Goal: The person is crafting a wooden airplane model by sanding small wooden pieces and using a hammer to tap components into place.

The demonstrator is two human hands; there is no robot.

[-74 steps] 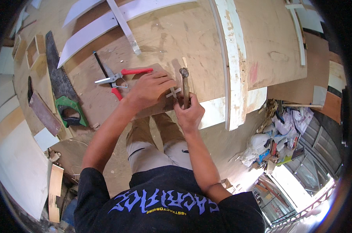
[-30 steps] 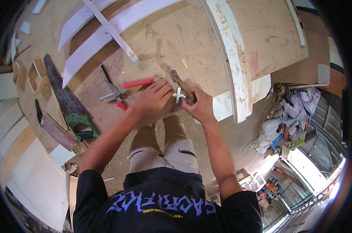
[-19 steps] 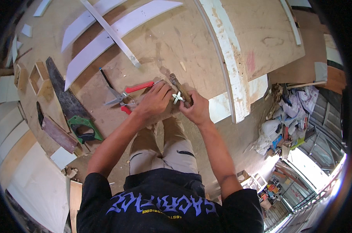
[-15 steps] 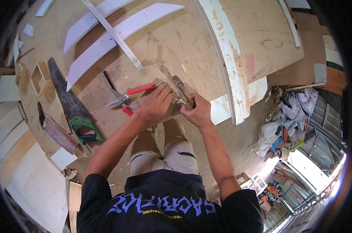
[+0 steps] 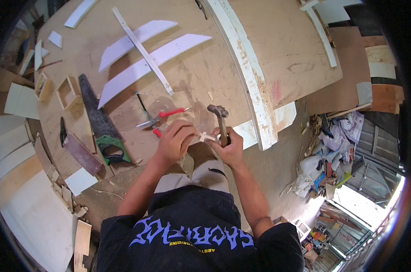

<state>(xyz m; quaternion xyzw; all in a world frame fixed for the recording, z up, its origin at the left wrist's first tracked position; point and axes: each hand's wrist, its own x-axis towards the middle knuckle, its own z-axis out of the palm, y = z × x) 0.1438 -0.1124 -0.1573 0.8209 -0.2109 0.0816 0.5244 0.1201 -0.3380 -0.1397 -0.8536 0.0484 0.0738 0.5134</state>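
Observation:
My right hand [image 5: 229, 146] is wrapped round the handle of a hammer [image 5: 222, 129], whose dark metal head points away from me. Between my two hands is a small pale cross-shaped piece [image 5: 206, 136], apparently wood. My left hand [image 5: 174, 141] has its fingers closed at one end of that piece, and the thumb side of my right hand meets the other end. Just beyond my left hand, red-handled snips [image 5: 169, 112] lie spread on the worktable [image 5: 187, 77]. A dark pen-like tool [image 5: 141, 101] lies beside them.
A handsaw with a green handle [image 5: 110, 149] lies to the left, near small wooden frames [image 5: 69, 93]. White curved strips joined by a crossbar [image 5: 146, 60] lie farther back. A long whitish beam [image 5: 244, 68] crosses the table at right. Bags and scraps [image 5: 314, 165] are heaped on the floor.
Both hands have drawn slightly nearer my body, and the small pale piece now shows more plainly between them. The hammer's head now shows more clearly. The whole view has shifted a little.

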